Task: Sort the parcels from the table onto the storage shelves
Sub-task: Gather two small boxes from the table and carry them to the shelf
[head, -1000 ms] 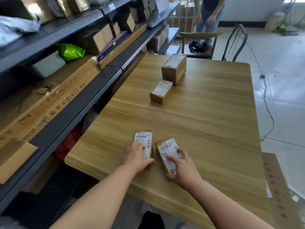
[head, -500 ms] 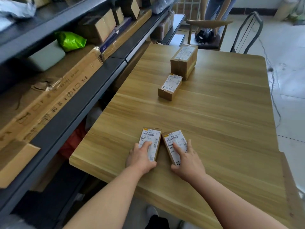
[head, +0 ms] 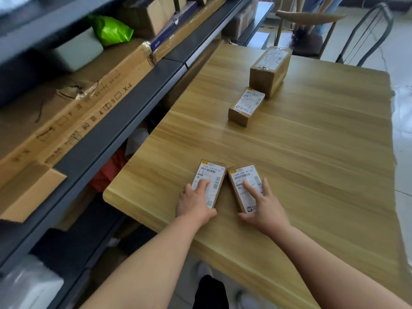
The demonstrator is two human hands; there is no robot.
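By the table's (head: 312, 163) near edge, pressing flat, unclenched left hand (head: 194, 204) and right hand (head: 265, 208) onto two small parcels (head: 211, 173): likely light, stiff cartons; pinch across long sides.

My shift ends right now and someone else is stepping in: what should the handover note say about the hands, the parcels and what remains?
Left hand: lies on the left small parcel, index finger along its label; grip unclear.
Right hand: fingers spread flat on the right small parcel beside it.
Farther along the table: a parcel marked 1-7, with a larger taped box behind it.
Done: none of these four is shelved.
Left: move all four to the shelves on the left.
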